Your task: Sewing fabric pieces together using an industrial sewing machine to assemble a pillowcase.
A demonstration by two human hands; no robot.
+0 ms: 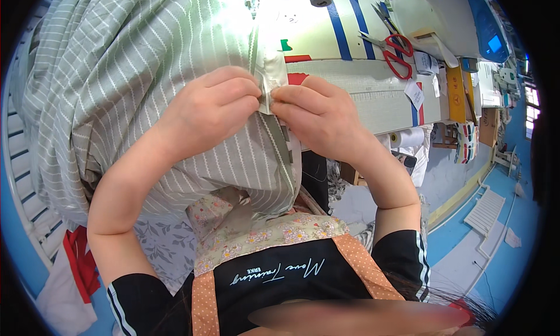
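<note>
Left hand [213, 105]: pinches the striped grey fabric [128, 85] at its seam edge.
Right hand [318, 117]: pinches the same edge, fingertips touching the left's.
Far right: red-handled scissors [396, 53] on the worktop [373, 91].

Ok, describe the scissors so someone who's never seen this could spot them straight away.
Start at the pale sewing table beyond the striped grey fabric. Near its far right end lie the scissors, blades pointing left. Their bright red handles set them apart from the paper tags beside them.

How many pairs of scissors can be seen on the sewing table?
1: red-handled scissors lie on the sewing table, up and right of the right hand. The grey striped fabric may hide others.
</note>
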